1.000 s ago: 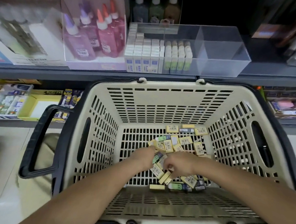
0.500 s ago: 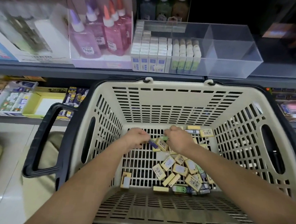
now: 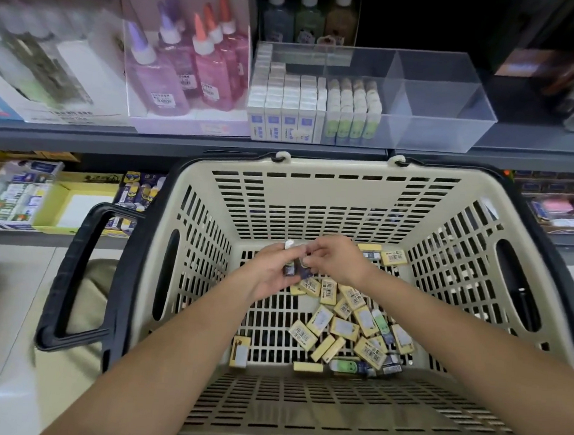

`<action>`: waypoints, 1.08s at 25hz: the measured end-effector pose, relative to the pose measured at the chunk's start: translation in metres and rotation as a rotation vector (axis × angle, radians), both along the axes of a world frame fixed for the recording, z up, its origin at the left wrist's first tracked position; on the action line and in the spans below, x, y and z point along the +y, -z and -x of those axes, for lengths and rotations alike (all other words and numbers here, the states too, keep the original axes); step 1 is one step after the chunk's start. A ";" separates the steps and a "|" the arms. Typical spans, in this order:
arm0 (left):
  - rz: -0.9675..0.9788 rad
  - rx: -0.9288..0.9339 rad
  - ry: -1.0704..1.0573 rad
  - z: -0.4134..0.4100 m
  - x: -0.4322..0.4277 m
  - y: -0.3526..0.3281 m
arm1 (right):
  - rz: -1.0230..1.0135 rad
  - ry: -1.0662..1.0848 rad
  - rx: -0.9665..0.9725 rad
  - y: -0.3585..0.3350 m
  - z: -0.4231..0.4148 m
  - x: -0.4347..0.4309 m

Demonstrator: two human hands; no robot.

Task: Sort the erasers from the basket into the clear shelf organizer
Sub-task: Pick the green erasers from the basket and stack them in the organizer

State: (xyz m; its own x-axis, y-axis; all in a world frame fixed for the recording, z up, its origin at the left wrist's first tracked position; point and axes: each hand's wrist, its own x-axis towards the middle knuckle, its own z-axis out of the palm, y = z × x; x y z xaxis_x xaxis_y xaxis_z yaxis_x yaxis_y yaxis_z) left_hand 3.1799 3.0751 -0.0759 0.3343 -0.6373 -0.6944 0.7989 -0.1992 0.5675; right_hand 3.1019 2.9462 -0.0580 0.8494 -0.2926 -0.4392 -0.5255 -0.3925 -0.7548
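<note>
Gripping a few small dark-sleeved erasers in my left hand, I am curling my fingers round them so that their white ends are poking up toward twelve o'clock. My right hand is meeting it from three o'clock, its fingertips pinching at the same bundle. I cannot tell how many pieces I am holding, since blur is smearing them.

Both hands are hovering inside the cream basket, over the far end of its slotted floor. Toward five o'clock from them, a pile of yellow erasers is lying scattered on that floor, several showing barcodes, with a green-faced eraser lying at the pile's near edge. One lone yellow eraser is lying apart from the pile at seven o'clock. The basket's black handle is hanging out at nine o'clock.

At twelve o'clock, on the grey shelf, the clear organizer is standing. Its left part is holding upright rows of blue-sleeved erasers and, just beside them, green-sleeved erasers. At eleven o'clock a pink box of glue bottles is standing just beside the organizer
</note>
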 end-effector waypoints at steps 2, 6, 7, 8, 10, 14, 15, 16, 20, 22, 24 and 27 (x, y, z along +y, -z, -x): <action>-0.088 -0.017 0.050 0.000 0.002 0.001 | -0.101 -0.024 0.065 -0.004 0.013 -0.012; -0.194 -0.011 0.188 0.006 0.001 0.003 | 0.197 -0.567 0.286 -0.004 0.056 -0.017; -0.199 -0.022 0.222 0.009 -0.001 0.003 | 0.242 -0.683 0.341 -0.002 0.064 -0.014; -0.205 -0.042 0.257 0.012 -0.002 0.003 | 0.289 -0.772 0.386 0.001 0.072 -0.011; -0.220 -0.095 0.342 0.018 -0.002 0.005 | 0.400 -0.902 0.422 0.005 0.082 -0.008; -0.219 -0.122 0.506 0.028 -0.002 0.006 | 0.654 -1.101 0.389 0.015 0.097 -0.001; -0.210 -0.123 0.525 0.029 -0.001 0.006 | 0.674 -1.102 0.367 0.017 0.098 0.000; -0.205 -0.119 0.530 0.030 0.000 0.007 | 0.664 -1.067 0.356 0.017 0.098 0.000; -0.228 -0.124 0.470 0.031 0.005 0.010 | 0.378 -0.678 0.351 0.005 0.087 -0.014; -0.237 -0.126 0.381 0.030 0.003 0.011 | 0.269 -0.487 0.304 -0.004 0.080 -0.019; -0.217 -0.077 0.291 0.032 0.000 0.008 | 0.209 -0.291 0.243 -0.011 0.072 -0.019; -0.107 0.002 0.265 0.036 -0.005 -0.002 | 0.127 -0.196 0.172 -0.020 0.063 -0.020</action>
